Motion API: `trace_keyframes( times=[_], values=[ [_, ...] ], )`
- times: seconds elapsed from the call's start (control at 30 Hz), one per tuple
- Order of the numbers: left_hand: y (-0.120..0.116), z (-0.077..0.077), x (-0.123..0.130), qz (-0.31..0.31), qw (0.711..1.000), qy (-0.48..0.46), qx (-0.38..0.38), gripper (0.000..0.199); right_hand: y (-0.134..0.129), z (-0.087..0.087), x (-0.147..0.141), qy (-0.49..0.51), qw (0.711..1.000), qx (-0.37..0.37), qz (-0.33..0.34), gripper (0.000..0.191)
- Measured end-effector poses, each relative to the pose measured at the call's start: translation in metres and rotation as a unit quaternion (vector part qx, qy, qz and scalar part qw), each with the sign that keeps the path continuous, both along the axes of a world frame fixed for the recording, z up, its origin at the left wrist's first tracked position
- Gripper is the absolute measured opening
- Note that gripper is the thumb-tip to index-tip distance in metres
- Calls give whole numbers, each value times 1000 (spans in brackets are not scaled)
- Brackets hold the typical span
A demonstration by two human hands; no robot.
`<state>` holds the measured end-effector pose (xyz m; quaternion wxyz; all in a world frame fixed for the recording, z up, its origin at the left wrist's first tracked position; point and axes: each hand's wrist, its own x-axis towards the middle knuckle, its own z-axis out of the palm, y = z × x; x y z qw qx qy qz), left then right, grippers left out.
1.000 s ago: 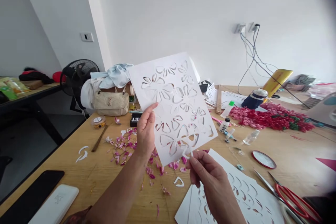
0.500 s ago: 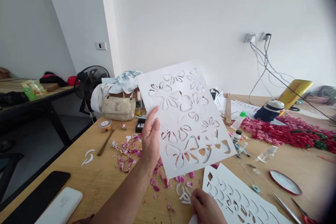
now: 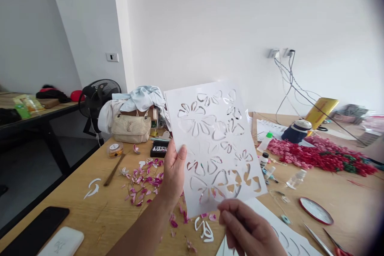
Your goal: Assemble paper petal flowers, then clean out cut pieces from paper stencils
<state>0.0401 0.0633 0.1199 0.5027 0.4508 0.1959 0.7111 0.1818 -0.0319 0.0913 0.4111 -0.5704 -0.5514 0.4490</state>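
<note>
My left hand point(image 3: 174, 172) is closed on the left edge of a white paper sheet point(image 3: 195, 136), thumb in front. Flower and petal shapes are cut out of the sheet, which is held up, tilted, above the table. My right hand point(image 3: 252, 228) is just below its lower edge, thumb and fingers drawn together in a pinch. Whatever may be between those fingertips is hidden. Partly behind that hand, a second white cut-out sheet point(image 3: 288, 234) lies on the table. Thin white paper cut-offs point(image 3: 205, 232) lie left of my right hand.
Pink petals point(image 3: 144, 182) are scattered on the wooden table. Scissors point(image 3: 339, 246), tweezers point(image 3: 318, 240), a round red-rimmed dish point(image 3: 316, 211) and small bottles point(image 3: 295, 179) are on the right. Red and pink strands point(image 3: 315, 152) lie behind them. A phone point(image 3: 36, 230) and white power bank point(image 3: 63, 242) lie front left.
My right hand has risen from the lower sheet to near the held sheet's bottom edge. The held sheet is a little more upright and lower in view. The camera view has shifted slightly.
</note>
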Motion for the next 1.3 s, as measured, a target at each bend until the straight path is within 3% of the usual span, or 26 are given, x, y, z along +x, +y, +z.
trace_keyframes(
  times=[0.13,0.43,0.67,0.9,1.13,1.3],
  values=[
    [-9,3,6,-60,997,-29,-34,40,14,33,-11,42,990,110,-75,33],
    [-19,5,11,-153,983,-68,-78,42,48,40,-20,-136,927,323,-135,20],
    [-18,4,9,-159,983,-53,-81,45,53,47,-23,-197,910,336,-141,18],
    [-18,4,10,-171,980,-50,-85,46,53,54,-23,-291,874,369,-122,18],
    [-19,6,8,-191,976,-66,-83,44,53,59,-18,-316,864,382,-93,19],
    [-17,9,5,-215,971,-61,-90,37,52,60,-17,-400,824,395,-65,22]
  ],
)
